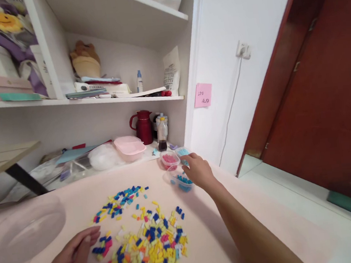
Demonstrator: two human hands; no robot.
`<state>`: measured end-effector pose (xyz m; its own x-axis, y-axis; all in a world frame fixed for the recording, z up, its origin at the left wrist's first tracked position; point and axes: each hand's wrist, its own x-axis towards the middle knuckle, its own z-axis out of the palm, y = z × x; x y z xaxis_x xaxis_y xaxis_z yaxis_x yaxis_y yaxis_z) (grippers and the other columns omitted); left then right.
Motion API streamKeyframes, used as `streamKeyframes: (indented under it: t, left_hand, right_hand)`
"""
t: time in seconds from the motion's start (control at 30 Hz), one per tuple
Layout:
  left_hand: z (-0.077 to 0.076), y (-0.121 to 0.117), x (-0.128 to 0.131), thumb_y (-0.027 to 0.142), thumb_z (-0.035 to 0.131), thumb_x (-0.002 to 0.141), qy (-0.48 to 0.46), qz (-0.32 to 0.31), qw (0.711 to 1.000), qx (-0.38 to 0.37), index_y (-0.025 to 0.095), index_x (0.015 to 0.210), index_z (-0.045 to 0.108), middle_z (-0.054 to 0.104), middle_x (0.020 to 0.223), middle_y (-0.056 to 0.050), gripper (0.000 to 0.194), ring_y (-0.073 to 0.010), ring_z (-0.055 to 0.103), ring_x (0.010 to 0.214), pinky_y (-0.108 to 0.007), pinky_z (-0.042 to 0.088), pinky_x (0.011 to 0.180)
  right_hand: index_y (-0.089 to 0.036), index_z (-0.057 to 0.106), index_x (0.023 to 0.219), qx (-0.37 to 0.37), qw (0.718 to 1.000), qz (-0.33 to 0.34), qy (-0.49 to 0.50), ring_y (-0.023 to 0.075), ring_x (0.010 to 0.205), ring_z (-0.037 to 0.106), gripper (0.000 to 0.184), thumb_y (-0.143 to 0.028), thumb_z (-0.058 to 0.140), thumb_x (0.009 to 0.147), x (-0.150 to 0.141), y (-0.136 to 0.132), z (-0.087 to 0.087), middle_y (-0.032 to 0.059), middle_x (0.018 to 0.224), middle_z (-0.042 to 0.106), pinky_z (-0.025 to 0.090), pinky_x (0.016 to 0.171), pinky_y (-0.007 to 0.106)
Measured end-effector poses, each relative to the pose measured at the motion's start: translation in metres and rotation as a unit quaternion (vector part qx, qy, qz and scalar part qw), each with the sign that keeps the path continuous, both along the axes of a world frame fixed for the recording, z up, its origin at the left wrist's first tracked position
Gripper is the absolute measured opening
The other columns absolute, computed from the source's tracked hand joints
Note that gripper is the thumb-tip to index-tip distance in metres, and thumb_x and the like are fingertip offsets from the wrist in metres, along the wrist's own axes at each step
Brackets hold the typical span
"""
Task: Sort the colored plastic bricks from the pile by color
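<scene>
Meanwhile the right hand (199,172), grip loosely spread, hovers over the blue-brick tub (181,182), left hand (70,261) flat beside the brick pile (140,237).

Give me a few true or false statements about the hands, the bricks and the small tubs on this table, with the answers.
1. The right hand reaches over the small tubs. True.
2. The left hand holds a red jug. False: it rests flat by the brick pile; the jug stands at the back.
3. One tub holds pink pieces. True.
4. The bricks are all one colour. False: yellow, blue, pink and others.
</scene>
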<state>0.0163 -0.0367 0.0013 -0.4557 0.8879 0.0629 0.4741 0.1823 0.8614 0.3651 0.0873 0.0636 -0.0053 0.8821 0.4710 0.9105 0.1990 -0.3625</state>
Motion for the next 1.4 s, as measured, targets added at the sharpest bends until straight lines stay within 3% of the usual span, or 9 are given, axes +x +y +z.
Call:
streamKeyframes:
  t: [0.1, 0.27, 0.43, 0.53, 0.63, 0.83, 1.0, 1.17, 1.4]
  left_hand:
    - [0.004, -0.002, 0.004, 0.049, 0.049, 0.073, 0.009, -0.004, 1.0, 0.013, 0.027, 0.088, 0.072, 0.079, 0.097, -0.003, 0.035, -0.0291, 0.07, 0.102, -0.045, 0.05, 0.099]
    - [0.003, -0.001, 0.004, 0.05, 0.051, 0.068, 0.005, -0.01, 1.0, 0.018, 0.026, 0.089, 0.072, 0.079, 0.096, -0.003, 0.038, -0.0288, 0.071, 0.1, -0.043, 0.052, 0.096]
    - [-0.004, 0.0, 0.0, 0.053, 0.049, 0.069, -0.002, -0.021, 1.0, 0.015, 0.025, 0.092, 0.071, 0.079, 0.096, -0.004, 0.043, -0.0277, 0.071, 0.098, -0.042, 0.051, 0.096]
    - [-0.007, -0.002, 0.0, 0.053, 0.049, 0.069, -0.005, -0.022, 1.0, 0.018, 0.025, 0.092, 0.071, 0.079, 0.097, -0.004, 0.043, -0.027, 0.071, 0.099, -0.039, 0.052, 0.094]
    - [-0.008, -0.003, 0.002, 0.052, 0.048, 0.07, -0.008, -0.022, 0.999, 0.028, 0.025, 0.092, 0.071, 0.078, 0.098, -0.004, 0.041, -0.0262, 0.071, 0.099, -0.037, 0.053, 0.092]
    - [-0.011, -0.002, 0.003, 0.05, 0.046, 0.073, -0.007, -0.032, 0.999, 0.037, 0.023, 0.093, 0.07, 0.078, 0.097, -0.005, 0.042, -0.0252, 0.072, 0.096, -0.036, 0.053, 0.09]
    - [-0.011, -0.002, 0.002, 0.051, 0.045, 0.075, -0.005, -0.036, 0.999, 0.031, 0.022, 0.095, 0.07, 0.078, 0.099, -0.006, 0.043, -0.0255, 0.071, 0.098, -0.037, 0.052, 0.091]
    - [-0.009, -0.003, 0.002, 0.05, 0.046, 0.073, -0.002, -0.035, 0.999, 0.032, 0.023, 0.093, 0.071, 0.078, 0.099, -0.005, 0.042, -0.0259, 0.071, 0.099, -0.037, 0.053, 0.091]
    - [-0.005, -0.001, 0.002, 0.05, 0.047, 0.072, -0.001, -0.025, 0.999, 0.02, 0.025, 0.092, 0.071, 0.078, 0.098, -0.004, 0.04, -0.0265, 0.071, 0.099, -0.037, 0.052, 0.092]
  right_hand:
    - [-0.024, 0.065, 0.118, 0.032, 0.996, 0.075, 0.048, 0.0226, 0.095, 0.061, 0.035, -0.016, 0.051, 0.088, -0.013, 0.002, -0.006, 0.009, 0.112, 0.065, 0.044, 0.084, 0.035]
    - [-0.022, 0.071, 0.102, 0.005, 0.96, 0.248, 0.13, 0.018, 0.084, 0.064, 0.026, -0.015, 0.05, 0.088, -0.06, -0.007, -0.023, 0.0036, 0.095, 0.072, 0.048, 0.079, 0.03]
    - [-0.025, 0.069, 0.112, -0.02, 0.943, 0.323, 0.082, 0.0172, 0.089, 0.065, 0.033, -0.011, 0.052, 0.088, -0.091, -0.022, -0.047, 0.0042, 0.102, 0.071, 0.048, 0.082, 0.028]
    - [-0.03, 0.066, 0.12, -0.025, 0.936, 0.349, 0.023, 0.0168, 0.092, 0.064, 0.033, -0.018, 0.052, 0.093, -0.095, -0.025, -0.057, 0.0041, 0.104, 0.068, 0.048, 0.082, 0.026]
    - [-0.035, 0.065, 0.124, -0.026, 0.936, 0.348, -0.051, 0.018, 0.093, 0.063, 0.032, -0.025, 0.052, 0.095, -0.097, -0.022, -0.065, 0.0044, 0.103, 0.066, 0.047, 0.08, 0.026]
    - [-0.041, 0.066, 0.12, -0.024, 0.931, 0.341, -0.13, 0.0193, 0.092, 0.061, 0.042, -0.015, 0.057, 0.088, -0.104, -0.015, -0.073, 0.0018, 0.103, 0.064, 0.044, 0.074, 0.026]
    - [-0.033, 0.073, 0.101, -0.056, 0.946, 0.311, -0.072, 0.0173, 0.095, 0.063, 0.024, -0.019, 0.057, 0.09, -0.109, -0.019, -0.067, 0.0006, 0.103, 0.067, 0.045, 0.078, 0.025]
    - [-0.029, 0.072, 0.093, -0.066, 0.952, 0.296, -0.046, 0.0161, 0.093, 0.064, 0.019, -0.017, 0.059, 0.088, -0.109, -0.024, -0.061, -0.0001, 0.102, 0.068, 0.044, 0.078, 0.024]
    - [-0.026, 0.071, 0.094, 0.02, 0.974, 0.228, 0.003, 0.0166, 0.084, 0.064, 0.019, -0.017, 0.056, 0.088, -0.076, -0.013, -0.034, 0.0015, 0.099, 0.069, 0.043, 0.073, 0.026]
